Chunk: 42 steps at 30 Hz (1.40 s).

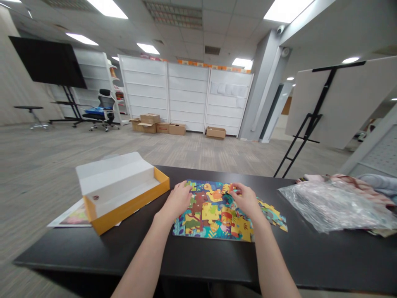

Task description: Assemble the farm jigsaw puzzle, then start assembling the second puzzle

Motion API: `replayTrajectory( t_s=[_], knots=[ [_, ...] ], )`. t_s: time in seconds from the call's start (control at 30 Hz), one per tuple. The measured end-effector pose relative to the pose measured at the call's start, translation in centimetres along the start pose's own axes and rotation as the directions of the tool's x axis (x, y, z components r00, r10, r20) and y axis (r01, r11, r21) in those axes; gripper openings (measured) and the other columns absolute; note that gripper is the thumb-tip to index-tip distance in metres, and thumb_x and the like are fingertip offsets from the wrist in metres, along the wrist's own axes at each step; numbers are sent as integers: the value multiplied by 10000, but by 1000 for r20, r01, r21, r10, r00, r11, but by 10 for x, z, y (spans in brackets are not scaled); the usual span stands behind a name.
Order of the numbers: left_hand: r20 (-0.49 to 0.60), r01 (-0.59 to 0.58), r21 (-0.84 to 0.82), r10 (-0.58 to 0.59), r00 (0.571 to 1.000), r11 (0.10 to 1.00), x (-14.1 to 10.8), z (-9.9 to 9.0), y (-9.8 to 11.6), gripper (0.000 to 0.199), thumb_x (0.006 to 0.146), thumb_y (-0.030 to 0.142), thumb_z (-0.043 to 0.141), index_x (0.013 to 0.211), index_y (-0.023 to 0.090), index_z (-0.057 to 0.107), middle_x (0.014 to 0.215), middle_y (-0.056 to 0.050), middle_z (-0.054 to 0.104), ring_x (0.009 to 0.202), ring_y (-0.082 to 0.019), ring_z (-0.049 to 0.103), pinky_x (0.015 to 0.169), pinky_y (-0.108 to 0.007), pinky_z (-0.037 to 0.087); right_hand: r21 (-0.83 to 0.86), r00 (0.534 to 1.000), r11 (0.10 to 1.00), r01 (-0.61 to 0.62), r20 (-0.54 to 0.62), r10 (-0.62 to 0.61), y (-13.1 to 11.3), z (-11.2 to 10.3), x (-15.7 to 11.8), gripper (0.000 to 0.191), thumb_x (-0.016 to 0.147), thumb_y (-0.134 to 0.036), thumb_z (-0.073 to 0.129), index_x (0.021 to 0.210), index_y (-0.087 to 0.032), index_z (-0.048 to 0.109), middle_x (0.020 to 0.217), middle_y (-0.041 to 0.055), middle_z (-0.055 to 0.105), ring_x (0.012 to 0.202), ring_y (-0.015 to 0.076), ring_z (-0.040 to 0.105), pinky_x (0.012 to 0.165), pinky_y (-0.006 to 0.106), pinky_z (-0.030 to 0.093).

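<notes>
A colourful jigsaw puzzle (211, 212) with animal pictures lies on the black table, most of its pieces joined. My left hand (180, 198) rests on its upper left edge, fingers laid out flat and holding nothing. Over the upper right part, my right hand (245, 198) has thumb and fingertips pinched on a small puzzle piece (231, 188), which is partly hidden by the fingers. More puzzle pieces (273, 214) lie to the right of that hand, some of them behind the wrist.
An open yellow box (130, 207) with a white inside stands at the left, on a printed sheet (70, 216). Clear plastic bags (335, 203) and folded cloth lie at the right of the black table (217, 260). Beyond are cardboard boxes (150, 123) and an easel (310, 120).
</notes>
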State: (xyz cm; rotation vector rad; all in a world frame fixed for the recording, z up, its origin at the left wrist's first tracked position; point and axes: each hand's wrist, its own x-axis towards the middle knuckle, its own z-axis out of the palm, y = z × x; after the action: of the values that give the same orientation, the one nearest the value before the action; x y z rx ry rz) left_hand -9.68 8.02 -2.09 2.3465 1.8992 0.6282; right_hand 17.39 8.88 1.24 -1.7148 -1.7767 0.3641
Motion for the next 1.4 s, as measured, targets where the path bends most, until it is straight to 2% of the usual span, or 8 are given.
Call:
replayTrajectory(
  t_s=[0.13,0.27,0.5,0.7,0.87,1.0,1.17,1.4],
  knots=[
    [-15,-25,-31,24,1000,999,-9,-11,15,324,949,184,477,1210,153,666,1442,-169,531,1357,-317,474,1078,-470,446,-23,998,999,-31,-57,29,11,-10,4,351,845,-186,577,1152,-121,736,1030,119,780,902,228,744,827,298,542],
    [-48,-149,-72,146,988,986,-24,-23,41,255,973,211,469,1130,193,668,1328,-112,616,1280,-267,522,1080,-448,432,-50,993,998,-31,-111,25,23,-15,7,366,864,-206,549,1170,-138,736,1015,115,782,921,235,740,853,316,543],
    [102,-279,-160,297,949,947,-52,-23,72,301,928,328,604,1205,213,634,1267,-91,647,1246,-283,536,1084,-466,413,-212,989,971,114,-72,-131,13,7,6,387,884,-181,511,1207,-128,718,1193,157,733,1038,257,706,957,360,516],
    [109,-256,-127,270,957,958,-56,-22,70,286,949,328,540,1185,204,644,1281,-97,643,1222,-289,553,1070,-474,418,-126,996,992,6,-88,-17,4,-1,3,314,841,-248,593,1079,-162,779,1012,113,786,952,251,731,890,330,526],
    [84,-268,-136,280,956,954,-59,-21,67,329,909,258,521,1218,216,629,1291,-80,640,1220,-285,540,1074,-464,413,63,995,995,-79,74,74,11,-22,0,258,808,-344,625,894,-180,806,872,79,798,861,247,745,753,296,535],
    [86,-273,-139,286,954,952,-61,-21,68,359,889,229,497,1222,232,630,1312,-75,637,1218,-290,533,1071,-473,409,-19,987,1000,-24,159,26,13,-27,-4,222,791,-340,627,771,-199,798,801,62,790,820,257,741,715,305,531],
    [89,-279,-132,292,952,951,-62,-20,69,408,890,216,476,1274,246,611,1381,-68,605,1259,-291,503,1094,-491,387,-4,969,998,67,240,-64,14,-24,-7,201,735,-295,693,871,-196,802,889,55,797,849,248,735,744,294,540],
    [78,-256,-115,266,961,960,-63,-16,70,385,963,285,438,1316,245,585,1402,-89,584,1365,-299,420,1128,-508,354,-169,976,979,109,206,-73,10,-26,-11,208,722,-253,736,920,-235,799,912,34,794,836,223,728,748,279,513]
  ],
)
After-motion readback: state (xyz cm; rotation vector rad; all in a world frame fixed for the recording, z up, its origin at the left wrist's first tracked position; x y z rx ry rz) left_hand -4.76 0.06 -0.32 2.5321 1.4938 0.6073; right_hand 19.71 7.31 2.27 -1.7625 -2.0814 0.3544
